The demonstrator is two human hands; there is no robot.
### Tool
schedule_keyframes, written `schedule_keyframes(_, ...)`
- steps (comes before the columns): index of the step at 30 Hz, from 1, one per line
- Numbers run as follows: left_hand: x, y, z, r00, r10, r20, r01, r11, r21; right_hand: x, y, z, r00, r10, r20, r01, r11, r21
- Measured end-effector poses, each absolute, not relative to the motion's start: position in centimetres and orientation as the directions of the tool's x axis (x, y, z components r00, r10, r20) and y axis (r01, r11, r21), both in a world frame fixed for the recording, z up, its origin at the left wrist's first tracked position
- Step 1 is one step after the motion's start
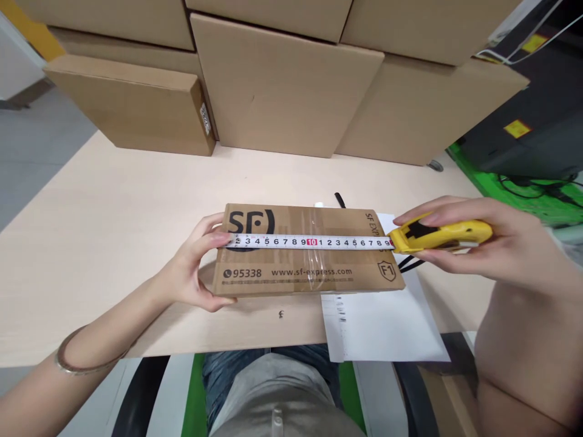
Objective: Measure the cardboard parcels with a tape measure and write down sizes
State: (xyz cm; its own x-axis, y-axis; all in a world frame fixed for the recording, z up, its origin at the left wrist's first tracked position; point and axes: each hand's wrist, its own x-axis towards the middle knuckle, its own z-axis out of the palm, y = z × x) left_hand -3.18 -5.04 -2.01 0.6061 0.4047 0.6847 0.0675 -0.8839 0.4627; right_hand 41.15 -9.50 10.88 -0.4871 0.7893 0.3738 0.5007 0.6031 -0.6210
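Note:
A brown cardboard box (291, 258) printed with "SF" and a web address sits in front of me, with clear tape across its middle. My left hand (200, 264) grips its left end, the thumb on the start of the white tape measure blade (291, 242). That blade runs straight across the top face to the right end. In my right hand (483, 237) is the yellow tape measure case (441, 235), its mouth at the box's right edge, near the blade's red mark at about 20. The blade's left tip is hidden under my left thumb.
White paper sheets (387, 328) lie partly beneath the box, with a black pen-like object (339, 199) behind it. Large cardboard boxes (282, 85) line the back of the pale table (150, 188). A smaller box (132, 109) stands back left. Dark equipment (537, 121) is at right.

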Motion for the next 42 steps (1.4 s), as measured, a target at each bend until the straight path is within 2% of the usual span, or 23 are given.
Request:
schedule_keyframes(5, -3.3, -4.9, -2.1, 0.617, 0.373, 0.693, 0.063, -0.901, 0.428, 42.1, -9.3, 9.4, -0.493, 0.778, 0.389, 0.422, 0.605, -0.675)
schedule_keyframes(10, -3.2, -4.8, -2.4, 0.594, 0.384, 0.707, 0.023, -0.886, 0.463, 42.4, -9.5, 9.5, -0.489, 0.769, 0.413, 0.446, 0.627, -0.639)
schedule_keyframes(17, -2.9, -4.5, -2.8, 0.601, 0.359, 0.714, -0.007, -0.891, 0.454, 39.4, -8.8, 12.4, -0.552, 0.718, 0.424, 0.434, 0.681, -0.590)
schedule_keyframes(22, -2.6, -4.8, -2.7, 0.573, 0.422, 0.703, -0.029, -0.846, 0.532, 33.3, -7.7, 13.6, -0.639, 0.661, 0.393, 0.470, 0.740, -0.480)
schedule_keyframes(27, -3.5, -6.3, -1.8, 0.548, 0.547, 0.632, 0.145, -0.807, 0.572, 29.6, -6.9, 13.7, -0.671, 0.570, 0.475, 0.282, 0.788, -0.547)
schedule_keyframes(30, -4.1, -7.9, -1.1, 0.472, 0.610, 0.636, 0.347, -0.792, 0.502, 29.6, -6.5, 13.3, -0.580, 0.647, 0.495, 0.290, 0.732, -0.616)
schedule_keyframes(33, -3.8, -10.2, 0.0, 0.434, 0.557, 0.708, 0.464, -0.812, 0.354, 29.9, -5.8, 12.4, -0.465, 0.767, 0.442, 0.311, 0.609, -0.729)
schedule_keyframes(35, -3.1, -11.4, 0.8, 0.492, 0.468, 0.734, 0.459, -0.856, 0.239, 29.8, -5.2, 11.5, -0.422, 0.811, 0.405, 0.326, 0.552, -0.767)
schedule_keyframes(37, -2.3, -12.1, 1.6, 0.584, 0.358, 0.728, 0.356, -0.919, 0.166, 29.5, -4.6, 10.8, -0.422, 0.828, 0.369, 0.347, 0.523, -0.778)
schedule_keyframes(39, -1.6, -11.8, 2.0, 0.613, 0.310, 0.727, 0.245, -0.949, 0.198, 29.3, -4.2, 10.2, -0.440, 0.830, 0.343, 0.362, 0.513, -0.778)
schedule_keyframes(40, -1.4, -11.3, 2.1, 0.581, 0.331, 0.743, 0.228, -0.943, 0.242, 29.3, -4.1, 10.0, -0.448, 0.829, 0.336, 0.364, 0.513, -0.778)
schedule_keyframes(42, -1.0, -9.7, 2.0, 0.452, 0.452, 0.769, 0.290, -0.890, 0.353, 29.5, -4.0, 9.8, -0.460, 0.821, 0.337, 0.366, 0.521, -0.771)
